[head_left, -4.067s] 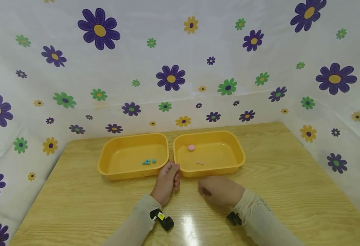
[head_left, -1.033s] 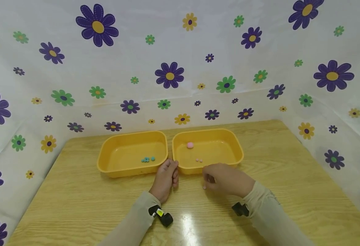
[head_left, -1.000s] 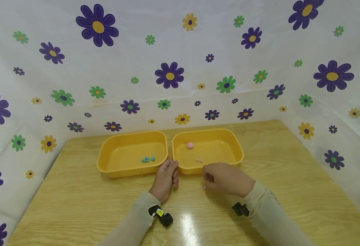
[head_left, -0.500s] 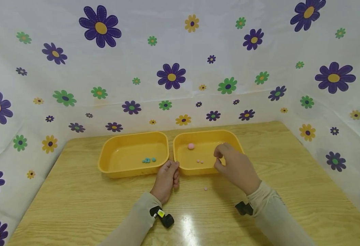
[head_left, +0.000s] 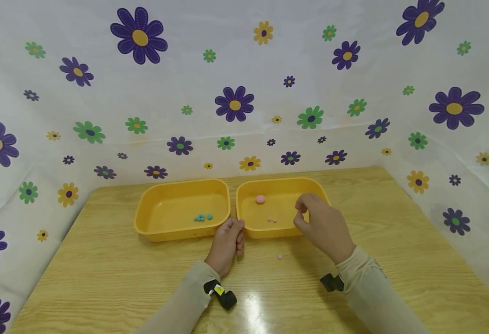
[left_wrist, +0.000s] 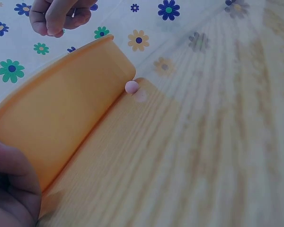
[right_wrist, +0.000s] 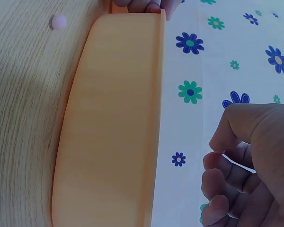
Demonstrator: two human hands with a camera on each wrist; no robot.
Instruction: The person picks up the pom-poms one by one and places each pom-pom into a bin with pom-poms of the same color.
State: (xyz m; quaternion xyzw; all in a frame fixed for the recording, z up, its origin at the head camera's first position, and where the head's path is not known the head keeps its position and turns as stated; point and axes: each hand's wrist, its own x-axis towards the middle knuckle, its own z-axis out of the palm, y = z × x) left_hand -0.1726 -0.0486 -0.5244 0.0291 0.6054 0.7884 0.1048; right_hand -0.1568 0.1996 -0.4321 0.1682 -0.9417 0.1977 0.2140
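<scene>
In the head view my left hand point(head_left: 227, 246) pinches the near-left corner of the right yellow tray point(head_left: 265, 234). My right hand point(head_left: 325, 227) is raised over that tray's right side. Its fingers are curled, and the thumb tip meets the index finger; the right wrist view shows nothing between them. A small pink ball point(head_left: 279, 257) lies on the table in front of the tray, seen too in the left wrist view as a pale ball point(left_wrist: 131, 87). Inside the right tray are a larger pink ball point(head_left: 260, 199) and two small pink balls point(head_left: 272, 220).
A second yellow tray point(head_left: 161, 236) stands just left of the first, with several small blue balls point(head_left: 202, 217) near its right end. Both sit on a wooden table point(head_left: 102, 278). A white flowered cloth point(head_left: 186, 69) encloses the back and sides.
My right hand has lifted from the table in front of the right tray and moved up and right over it, uncovering the small pink ball. My left hand stays at the tray corner.
</scene>
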